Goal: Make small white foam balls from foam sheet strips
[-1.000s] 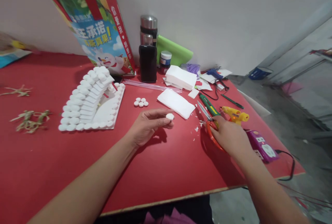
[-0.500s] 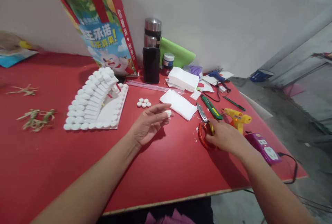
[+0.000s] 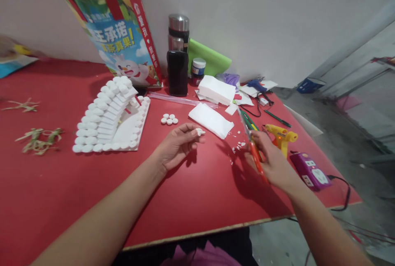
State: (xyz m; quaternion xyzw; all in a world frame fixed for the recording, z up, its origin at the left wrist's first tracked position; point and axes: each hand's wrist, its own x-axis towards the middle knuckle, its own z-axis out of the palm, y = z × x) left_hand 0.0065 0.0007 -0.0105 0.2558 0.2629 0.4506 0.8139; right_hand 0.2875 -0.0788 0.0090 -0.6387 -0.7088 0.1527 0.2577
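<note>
My left hand (image 3: 179, 144) pinches a small white piece (image 3: 200, 132) between thumb and fingertips; its material I cannot make out. My right hand (image 3: 270, 159) grips red-handled scissors (image 3: 256, 157), raised off the table with the blades pointing up and away. Small white scraps (image 3: 238, 146) lie on the table beside the scissors. Beyond my left hand sits a cluster of several white round discs (image 3: 169, 119). A stack of white sheets (image 3: 211, 120) lies between and behind my hands. To the left stands a white model (image 3: 103, 114) with rows of rounded white pieces and steps.
On the right are a yellow glue gun (image 3: 280, 136), a purple power strip (image 3: 310, 171), a green cutter (image 3: 249, 121) and a green pen (image 3: 277, 118). A phone (image 3: 177, 72), flask (image 3: 179, 27) and printed bag (image 3: 123, 48) stand at the back. Straw figures (image 3: 40, 140) lie left.
My right hand has lifted the scissors off the table and turned them edge-on. My left hand still pinches the white piece, now turned slightly. The view has shifted a little.
</note>
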